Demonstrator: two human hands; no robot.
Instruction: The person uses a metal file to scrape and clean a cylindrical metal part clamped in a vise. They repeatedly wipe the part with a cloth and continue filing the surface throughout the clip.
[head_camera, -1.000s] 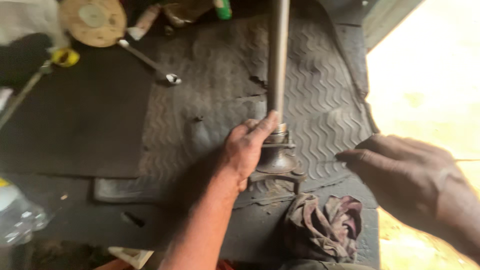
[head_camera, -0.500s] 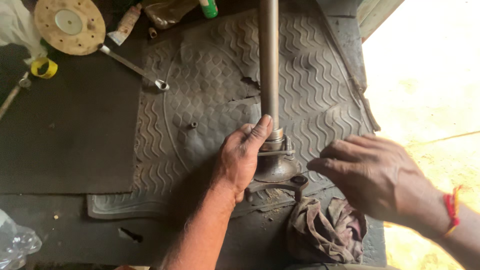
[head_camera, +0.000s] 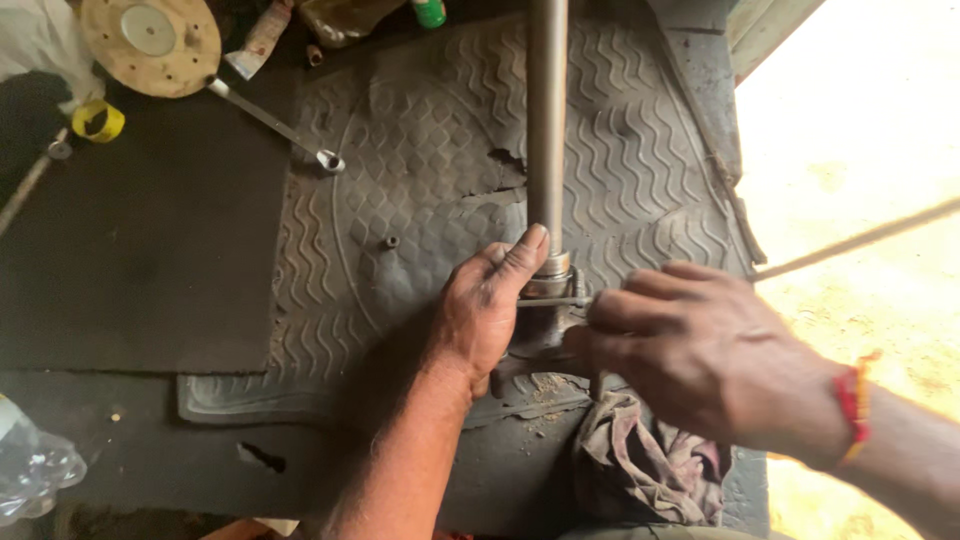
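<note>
Steel shaft (head_camera: 546, 120), long, round and dull grey, lying on a torn, wave-patterned rubber mat (head_camera: 400, 200); its near end widens into a dark bell-shaped flange (head_camera: 540, 335) with a collar ring above it. Left hand (head_camera: 487, 305) wraps the shaft at the collar, fingers closed around it, thumb pressed along the tube. Right hand (head_camera: 700, 355) covers the flange from the right, fingers curled against it; what they pinch cannot be told. Crumpled rag (head_camera: 650, 460) just below the flange. Spanner (head_camera: 275, 125) and perforated disc (head_camera: 150, 40) well apart, upper left.
</note>
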